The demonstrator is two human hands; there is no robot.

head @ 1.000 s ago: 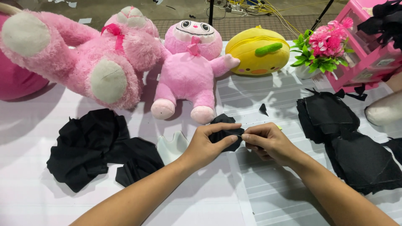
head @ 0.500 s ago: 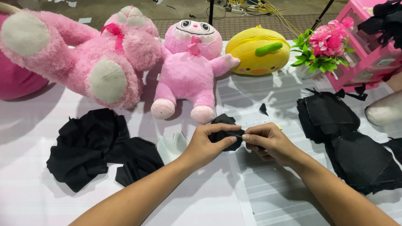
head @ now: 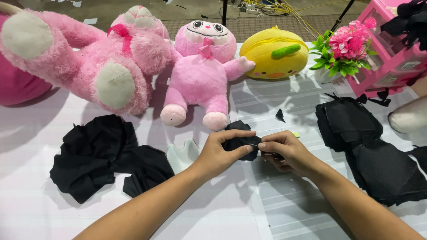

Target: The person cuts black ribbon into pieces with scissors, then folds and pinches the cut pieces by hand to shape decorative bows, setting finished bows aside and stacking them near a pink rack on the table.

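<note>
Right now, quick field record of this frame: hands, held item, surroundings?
left hand: pinches small black fabric piece
right hand: fingertips at the fabric's edge, holding a thin dark tool, kind unclear
left of hands: black fabric heap
right of hands: stack of black fabric pieces
behind: pink plush toy, yellow plush, potted pink flowers
surface: white table

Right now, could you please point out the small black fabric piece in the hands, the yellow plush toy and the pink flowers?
small black fabric piece [head: 236, 135]: head view, on its upper fold.
yellow plush toy [head: 267, 51]: head view, on its yellow body.
pink flowers [head: 351, 41]: head view, on the blossoms.
</note>
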